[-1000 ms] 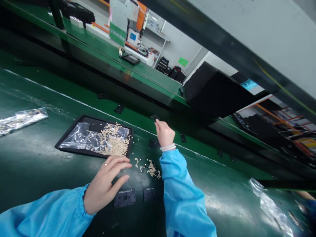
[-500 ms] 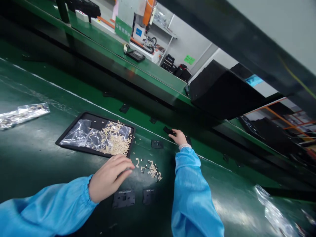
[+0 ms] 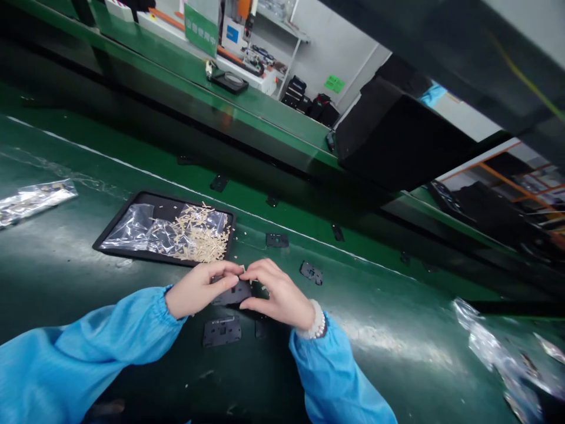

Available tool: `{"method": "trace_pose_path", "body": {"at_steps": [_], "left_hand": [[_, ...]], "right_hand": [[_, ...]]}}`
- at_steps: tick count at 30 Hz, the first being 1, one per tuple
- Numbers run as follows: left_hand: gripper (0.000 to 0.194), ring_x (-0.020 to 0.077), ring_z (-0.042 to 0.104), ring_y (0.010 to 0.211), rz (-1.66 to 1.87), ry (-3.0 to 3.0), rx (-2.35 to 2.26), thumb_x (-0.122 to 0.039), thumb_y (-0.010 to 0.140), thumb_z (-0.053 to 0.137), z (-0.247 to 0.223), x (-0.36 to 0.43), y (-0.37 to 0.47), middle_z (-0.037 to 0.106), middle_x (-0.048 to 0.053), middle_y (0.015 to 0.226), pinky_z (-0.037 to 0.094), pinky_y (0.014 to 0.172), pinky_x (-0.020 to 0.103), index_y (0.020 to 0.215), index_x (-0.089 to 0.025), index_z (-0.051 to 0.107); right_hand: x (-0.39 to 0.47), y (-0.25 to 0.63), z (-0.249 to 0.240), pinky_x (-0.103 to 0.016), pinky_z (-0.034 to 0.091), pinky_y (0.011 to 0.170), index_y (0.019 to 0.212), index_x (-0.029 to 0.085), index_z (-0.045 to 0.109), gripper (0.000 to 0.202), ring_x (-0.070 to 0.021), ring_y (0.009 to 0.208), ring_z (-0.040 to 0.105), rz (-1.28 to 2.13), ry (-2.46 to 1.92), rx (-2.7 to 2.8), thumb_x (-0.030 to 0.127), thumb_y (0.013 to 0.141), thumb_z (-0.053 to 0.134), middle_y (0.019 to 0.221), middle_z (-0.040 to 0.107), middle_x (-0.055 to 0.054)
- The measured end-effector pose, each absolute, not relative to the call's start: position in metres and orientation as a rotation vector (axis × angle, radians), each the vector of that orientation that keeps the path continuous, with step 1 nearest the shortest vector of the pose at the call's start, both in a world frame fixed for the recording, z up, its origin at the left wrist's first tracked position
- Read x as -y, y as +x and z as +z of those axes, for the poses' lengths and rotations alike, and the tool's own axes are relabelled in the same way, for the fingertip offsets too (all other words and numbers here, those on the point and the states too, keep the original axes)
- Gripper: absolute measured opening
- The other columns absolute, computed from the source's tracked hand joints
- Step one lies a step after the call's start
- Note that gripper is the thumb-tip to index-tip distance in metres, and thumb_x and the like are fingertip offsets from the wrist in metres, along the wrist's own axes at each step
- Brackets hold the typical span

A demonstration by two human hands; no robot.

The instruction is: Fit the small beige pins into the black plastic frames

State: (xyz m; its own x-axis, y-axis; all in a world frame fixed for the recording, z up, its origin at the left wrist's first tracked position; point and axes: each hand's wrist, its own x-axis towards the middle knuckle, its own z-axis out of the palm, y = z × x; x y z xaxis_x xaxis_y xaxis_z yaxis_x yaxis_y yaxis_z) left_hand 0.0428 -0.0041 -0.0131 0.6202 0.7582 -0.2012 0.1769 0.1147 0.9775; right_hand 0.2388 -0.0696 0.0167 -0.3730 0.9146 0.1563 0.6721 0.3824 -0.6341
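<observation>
Black plastic plate point(image 3: 235, 293), just nearside of the right corner of the tray point(image 3: 141, 256), is pinched between left hand point(image 3: 198, 288) and right hand point(image 3: 282, 294), the latter back from reaching; two-handed handling appears underway.

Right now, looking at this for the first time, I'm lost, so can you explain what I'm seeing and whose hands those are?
There's no machine doing the handling here. A camera worn on a person's head looks forward and down, so the left hand and right hand are the wearer's own, both bare. Together they hold a dark flat part above a green bench. Similar dark parts lie nearer the wearer and farther away. Beyond the left hand is a black tray with clear plastic bags and many small beige pieces in it. Something pale shows at the fingertips, too small to make out.
</observation>
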Motion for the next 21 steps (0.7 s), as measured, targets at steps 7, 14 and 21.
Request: {"method": "trace_pose_path", "body": {"at_steps": [7,14,21], "left_hand": [[0.025,0.0198,0.064,0.079,0.416,1.771,-0.988,-0.04,0.08,0.053,-0.022,0.009,0.008,0.072,0.004,0.089,0.049,0.07,0.026,0.088,-0.021,0.067],[0.023,0.019,0.061,0.08,0.345,2.33,-0.948,-0.028,0.085,0.046,-0.037,0.017,0.007,0.071,0.002,0.08,0.045,0.07,0.027,0.084,-0.025,0.07],[0.021,0.0224,0.056,0.09,0.437,2.488,-0.782,-0.024,0.085,0.05,-0.03,0.021,0.014,0.068,0.006,0.091,0.043,0.078,0.035,0.084,-0.022,0.071]], "right_hand": [[0.077,0.248,-0.024,-0.037,0.046,0.077,0.079,0.021,0.064,0.008,-0.0219,0.084,0.055,0.307,-1.901,1.996,0.022,0.084,0.058,0.083,0.062,-0.006],[0.072,0.23,-0.036,-0.038,0.045,0.077,0.067,0.021,0.061,0.014,-0.0244,0.086,0.051,0.34,-1.917,2.101,0.017,0.08,0.061,0.08,0.059,-0.007],[0.079,0.235,-0.028,-0.038,0.045,0.08,0.07,0.02,0.057,0.013,-0.0227,0.087,0.051,0.356,-1.882,2.01,0.015,0.082,0.055,0.082,0.059,-0.007]]}}
